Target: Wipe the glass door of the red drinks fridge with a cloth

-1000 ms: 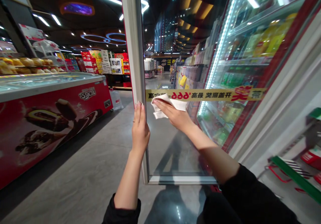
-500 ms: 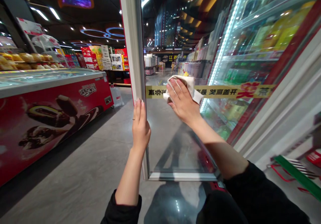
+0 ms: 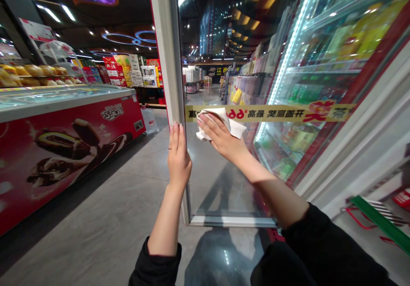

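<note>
A white cloth (image 3: 235, 128) is under my right hand (image 3: 221, 136), which presses it flat against the glass of a cooler door (image 3: 218, 183). The fingers lie over the cloth and hold it at the yellow strip (image 3: 282, 113) with mirrored lettering. My left hand (image 3: 179, 158) rests on the pale door frame (image 3: 171, 81) at the glass's left edge. Its fingers are stretched upward, side by side, and one wears a thin dark ring. The left thumb is hidden.
On the right, lit cooler shelves (image 3: 323, 70) hold bottles. A red chest freezer (image 3: 80, 145) stands on the left, with stacked boxes (image 3: 134, 70) behind. A green-edged step or stool (image 3: 379, 222) is at the lower right. Grey floor (image 3: 128, 209) lies below the door.
My right hand has slid the cloth left and slightly down along the glass, uncovering more red figures on the strip. My left hand stays on the frame.
</note>
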`<control>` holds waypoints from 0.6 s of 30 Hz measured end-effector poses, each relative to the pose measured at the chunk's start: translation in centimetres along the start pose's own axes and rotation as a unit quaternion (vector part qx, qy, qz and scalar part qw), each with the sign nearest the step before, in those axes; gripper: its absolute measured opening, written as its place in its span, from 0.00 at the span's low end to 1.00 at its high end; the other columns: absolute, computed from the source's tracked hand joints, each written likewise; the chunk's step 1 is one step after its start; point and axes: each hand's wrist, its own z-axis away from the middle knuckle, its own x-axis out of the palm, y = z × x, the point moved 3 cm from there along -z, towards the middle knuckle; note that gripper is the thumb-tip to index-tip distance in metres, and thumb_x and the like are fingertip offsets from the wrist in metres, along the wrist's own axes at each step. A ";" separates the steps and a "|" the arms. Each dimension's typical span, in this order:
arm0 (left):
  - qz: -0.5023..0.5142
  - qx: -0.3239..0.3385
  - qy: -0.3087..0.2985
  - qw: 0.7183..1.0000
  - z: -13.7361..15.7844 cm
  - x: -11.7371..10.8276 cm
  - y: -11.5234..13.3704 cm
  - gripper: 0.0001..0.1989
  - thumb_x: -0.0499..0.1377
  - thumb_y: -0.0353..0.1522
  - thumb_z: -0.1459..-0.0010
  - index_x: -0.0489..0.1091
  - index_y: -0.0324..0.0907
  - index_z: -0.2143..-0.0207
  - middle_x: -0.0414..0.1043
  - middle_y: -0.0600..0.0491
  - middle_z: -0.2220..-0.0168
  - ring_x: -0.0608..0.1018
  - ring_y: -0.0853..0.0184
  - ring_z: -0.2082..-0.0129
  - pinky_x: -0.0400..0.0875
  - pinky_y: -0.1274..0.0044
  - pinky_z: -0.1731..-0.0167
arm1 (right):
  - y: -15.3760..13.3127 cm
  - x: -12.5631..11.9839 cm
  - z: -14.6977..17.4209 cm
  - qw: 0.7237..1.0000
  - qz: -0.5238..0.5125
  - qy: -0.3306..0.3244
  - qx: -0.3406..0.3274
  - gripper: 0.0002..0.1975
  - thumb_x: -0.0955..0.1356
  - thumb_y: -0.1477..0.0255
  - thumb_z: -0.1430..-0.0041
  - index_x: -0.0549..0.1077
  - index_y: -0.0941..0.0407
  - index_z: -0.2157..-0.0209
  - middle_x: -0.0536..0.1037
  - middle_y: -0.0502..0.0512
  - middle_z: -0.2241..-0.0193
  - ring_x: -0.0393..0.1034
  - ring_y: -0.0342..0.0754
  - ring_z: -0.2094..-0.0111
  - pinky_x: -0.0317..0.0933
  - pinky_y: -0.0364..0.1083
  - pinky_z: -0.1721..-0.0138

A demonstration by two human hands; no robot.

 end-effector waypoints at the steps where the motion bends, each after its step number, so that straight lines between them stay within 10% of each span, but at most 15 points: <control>1: 0.002 -0.001 -0.004 1.000 0.0 0.0 0.0 0.49 0.43 0.14 0.32 0.39 0.57 0.16 0.40 0.57 0.16 0.48 0.62 0.16 0.51 0.61 0.17 | 0.4 -0.1 0.7 1.000 0.004 0.001 0.000 0.55 0.62 0.86 0.32 0.24 0.45 0.18 0.49 0.47 0.17 0.44 0.49 0.17 0.52 0.57 0.17; 11: -0.002 0.004 0.011 1.000 0.1 0.1 0.3 0.49 0.41 0.13 0.32 0.40 0.55 0.16 0.41 0.58 0.15 0.48 0.63 0.16 0.50 0.62 0.17 | 0.3 -0.9 -3.3 0.997 0.007 0.039 0.068 0.57 0.62 0.86 0.32 0.18 0.44 0.20 0.45 0.48 0.16 0.42 0.57 0.17 0.44 0.66 0.16; 18: -0.010 0.022 0.001 1.000 -0.1 -0.1 0.2 0.48 0.41 0.13 0.31 0.37 0.56 0.16 0.38 0.60 0.15 0.46 0.68 0.16 0.49 0.65 0.17 | 1.0 -1.0 1.7 1.000 -0.012 -0.013 0.021 0.59 0.65 0.86 0.34 0.23 0.44 0.19 0.48 0.46 0.17 0.46 0.52 0.17 0.51 0.58 0.18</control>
